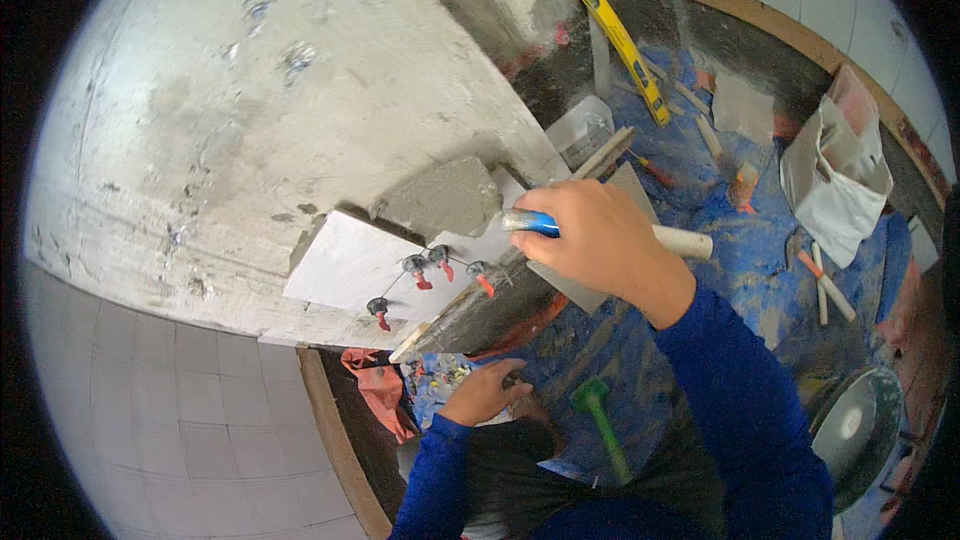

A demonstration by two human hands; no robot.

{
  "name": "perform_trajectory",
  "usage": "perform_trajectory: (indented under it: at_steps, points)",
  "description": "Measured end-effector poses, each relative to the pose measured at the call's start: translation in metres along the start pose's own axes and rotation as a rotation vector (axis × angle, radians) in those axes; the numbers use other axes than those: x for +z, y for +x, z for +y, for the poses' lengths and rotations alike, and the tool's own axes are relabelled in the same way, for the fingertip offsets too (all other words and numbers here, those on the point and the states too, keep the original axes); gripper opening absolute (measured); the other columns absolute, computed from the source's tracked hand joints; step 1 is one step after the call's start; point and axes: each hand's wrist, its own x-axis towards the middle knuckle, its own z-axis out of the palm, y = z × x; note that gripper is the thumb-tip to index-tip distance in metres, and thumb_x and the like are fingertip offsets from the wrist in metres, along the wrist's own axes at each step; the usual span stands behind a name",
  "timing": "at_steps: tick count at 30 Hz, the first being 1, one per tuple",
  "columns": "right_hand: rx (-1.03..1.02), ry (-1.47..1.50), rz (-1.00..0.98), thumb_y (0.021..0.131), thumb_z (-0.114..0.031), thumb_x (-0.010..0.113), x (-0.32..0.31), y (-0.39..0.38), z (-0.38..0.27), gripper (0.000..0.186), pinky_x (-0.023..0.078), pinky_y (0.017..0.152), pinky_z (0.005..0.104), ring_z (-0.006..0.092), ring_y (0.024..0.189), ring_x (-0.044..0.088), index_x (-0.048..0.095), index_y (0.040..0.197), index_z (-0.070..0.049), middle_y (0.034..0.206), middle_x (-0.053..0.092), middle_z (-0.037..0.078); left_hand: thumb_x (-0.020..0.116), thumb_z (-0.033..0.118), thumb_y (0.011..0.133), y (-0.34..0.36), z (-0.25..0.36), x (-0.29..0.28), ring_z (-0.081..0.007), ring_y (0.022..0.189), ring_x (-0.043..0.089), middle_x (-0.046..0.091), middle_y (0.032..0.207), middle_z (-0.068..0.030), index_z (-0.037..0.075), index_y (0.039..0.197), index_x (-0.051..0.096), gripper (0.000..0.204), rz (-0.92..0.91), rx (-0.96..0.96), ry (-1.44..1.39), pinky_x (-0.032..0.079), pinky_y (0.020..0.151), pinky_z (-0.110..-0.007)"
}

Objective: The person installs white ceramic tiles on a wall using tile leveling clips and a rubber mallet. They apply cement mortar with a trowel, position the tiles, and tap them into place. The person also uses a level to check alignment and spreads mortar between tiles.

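My right hand (610, 245) is closed round the blue-ended handle (532, 223) of a flat trowel, whose grey blade (568, 285) shows on both sides of the fist. It hovers in front of a grey mortar patch (440, 198) on the rough concrete wall (250, 120). Beside that patch a white tile (345, 265) is set on the wall, with several black-and-red levelling clips (440, 258) along its joint and edge. Lower down, my left hand (485, 392) is near my legs, its fingers curled by a small dark thing (514, 377) too unclear to name.
A yellow spirit level (610, 30) leans at the back. On the blue sheet (690, 340) lie a green-handled tool (600, 420), a hammer (822, 280) and offcuts. A white bag (840, 170) and a round metal basin (855, 435) stand right. A wooden strip (440, 325) edges the tile.
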Motion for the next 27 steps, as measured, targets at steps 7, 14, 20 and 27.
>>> perform_trajectory:
  at_steps: [7, 14, 20, 27]
  points:
    - [-0.022, 0.04, 0.065, 0.088, -0.024, 0.07, 0.029, -0.014, -0.023, 0.036, 0.054, 0.077, 0.0485, 0.0425, 0.089, 0.069, 0.072, 0.12, -0.007, 0.098, 0.071, 0.02, 0.071, 0.042, 0.096, -0.006, 0.002, -0.004, -0.0423, 0.12, 0.065, 0.068, 0.127, -0.0251, 0.002, 0.133, 0.064, 0.055, 0.079, 0.078, -0.064, 0.05, 0.103, -0.047]
    - [-0.054, 0.124, 0.134, 0.095, -0.024, 0.066, 0.05, -0.025, -0.033, 0.037, 0.054, 0.082, 0.0519, 0.0432, 0.093, 0.067, 0.068, 0.128, -0.007, 0.106, 0.068, 0.019, 0.07, 0.042, 0.096, -0.022, -0.002, -0.009, -0.0429, 0.119, 0.065, 0.068, 0.127, -0.0248, 0.004, 0.135, 0.063, 0.055, 0.123, 0.089, -0.039, 0.051, 0.101, -0.048]
    - [-0.16, 0.2, 0.169, 0.094, -0.021, 0.071, 0.057, -0.003, -0.02, 0.038, 0.053, 0.078, 0.0485, 0.0424, 0.09, 0.066, 0.068, 0.13, -0.007, 0.101, 0.067, 0.019, 0.071, 0.042, 0.096, -0.028, -0.007, -0.008, -0.0423, 0.117, 0.066, 0.069, 0.126, -0.0241, 0.005, 0.134, 0.063, 0.054, 0.147, 0.056, -0.016, 0.052, 0.099, -0.049]
    - [-0.18, 0.197, 0.072, 0.094, -0.022, 0.075, 0.055, 0.023, -0.003, 0.043, 0.048, 0.073, 0.0388, 0.0297, 0.078, 0.06, 0.068, 0.133, -0.005, 0.092, 0.063, 0.015, 0.071, 0.043, 0.096, -0.028, -0.009, -0.009, -0.0428, 0.117, 0.066, 0.069, 0.126, -0.0257, 0.003, 0.134, 0.063, 0.056, 0.143, 0.069, -0.022, 0.052, 0.1, -0.048]
